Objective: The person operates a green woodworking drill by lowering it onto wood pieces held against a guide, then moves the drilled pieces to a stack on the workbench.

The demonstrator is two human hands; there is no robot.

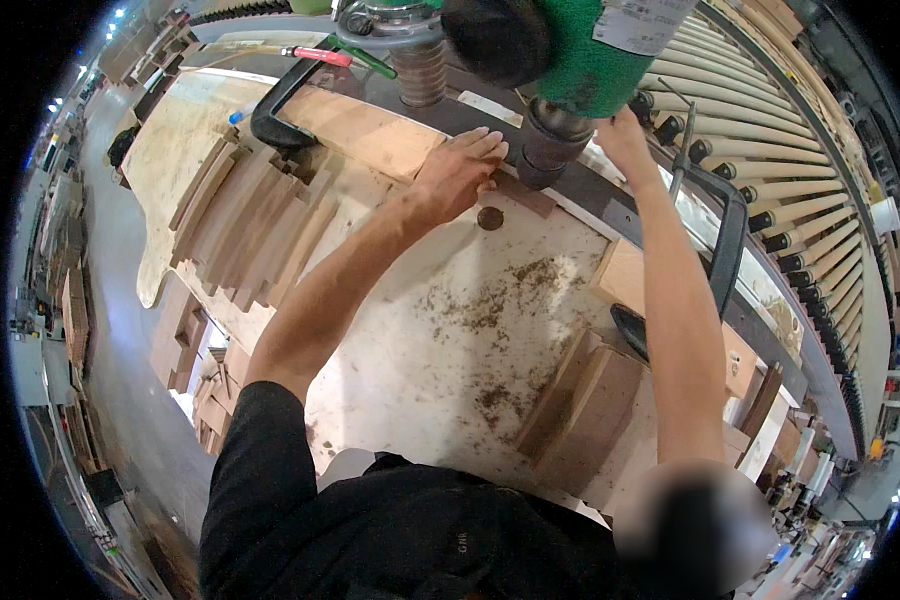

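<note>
Several left fingers (482, 147) spread slightly beside a wooden block (370, 128); whether right fingers (607, 127) grip I cannot tell.

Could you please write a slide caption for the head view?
Left hand and right hand flanking the lower end of a green machine, with wooden strips lying at left.

There are two hands (460, 175), two black clamps (735, 230), one green machine (592, 75), one red handle (322, 57) and one round dark spot (490, 218); the pale rollers (796, 171) number more than ten (too crowded for an exact count).
</note>
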